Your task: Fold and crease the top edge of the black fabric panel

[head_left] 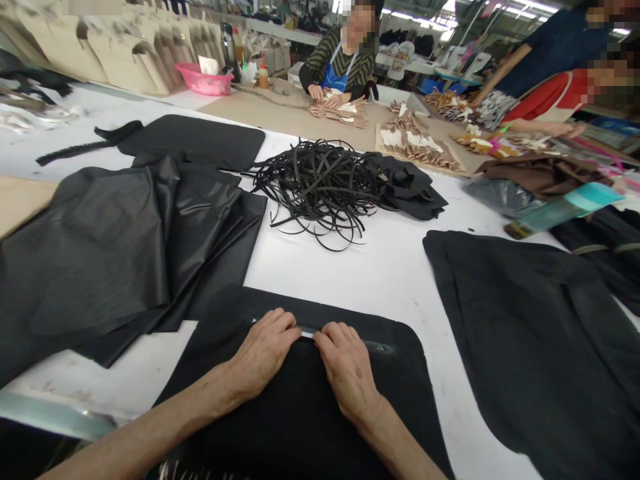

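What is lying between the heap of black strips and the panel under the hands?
The head view shows only white tabletop between the heap and the panel.

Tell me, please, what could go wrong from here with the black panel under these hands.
If the left hand and right hand press unevenly, the black panel might crease near the white sliver between them. Black sheets beside the panel's left edge could catch or get mixed in, being similarly dark.
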The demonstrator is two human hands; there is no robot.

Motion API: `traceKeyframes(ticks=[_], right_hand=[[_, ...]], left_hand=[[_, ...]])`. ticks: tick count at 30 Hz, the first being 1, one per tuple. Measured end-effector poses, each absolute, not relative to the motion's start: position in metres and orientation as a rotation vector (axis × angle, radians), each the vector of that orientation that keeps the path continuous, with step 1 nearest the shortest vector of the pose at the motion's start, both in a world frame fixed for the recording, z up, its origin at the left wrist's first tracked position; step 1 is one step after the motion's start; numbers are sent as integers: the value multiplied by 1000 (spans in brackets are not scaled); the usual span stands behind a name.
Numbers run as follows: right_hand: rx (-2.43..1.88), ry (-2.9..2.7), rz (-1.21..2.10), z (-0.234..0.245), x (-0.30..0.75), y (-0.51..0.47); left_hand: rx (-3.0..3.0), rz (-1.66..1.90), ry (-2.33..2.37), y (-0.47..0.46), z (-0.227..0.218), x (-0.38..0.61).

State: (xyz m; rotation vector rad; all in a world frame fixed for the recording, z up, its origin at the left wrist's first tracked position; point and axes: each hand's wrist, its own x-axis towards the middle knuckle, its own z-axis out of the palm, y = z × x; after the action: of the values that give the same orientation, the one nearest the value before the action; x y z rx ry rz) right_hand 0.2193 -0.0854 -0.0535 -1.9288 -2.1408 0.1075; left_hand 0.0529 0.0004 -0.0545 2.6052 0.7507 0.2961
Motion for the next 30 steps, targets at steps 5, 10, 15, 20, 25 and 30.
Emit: traceKeyframes(ticks=[5,10,15,20,25,30], right_hand=[[-1834,-2182,69,-58,224,-90],[-1718,-2309,52,-58,226,-94],[-1691,-2382,35,-58,223,-92],[-1619,-2436,-10,-59,236,-98],[-1614,-2467,-112,-57,260,-113],[-1667,-2478,-228,-53,280,-129]], left_hand=[[2755,266,587,4,-55,47],[2826,170,423,3,-53,48],[2790,142,401,-3,-55,52],[2971,68,280,1,-53,43],[3157,131,203,2,-52,27],[3219,145,187,2,-53,24]])
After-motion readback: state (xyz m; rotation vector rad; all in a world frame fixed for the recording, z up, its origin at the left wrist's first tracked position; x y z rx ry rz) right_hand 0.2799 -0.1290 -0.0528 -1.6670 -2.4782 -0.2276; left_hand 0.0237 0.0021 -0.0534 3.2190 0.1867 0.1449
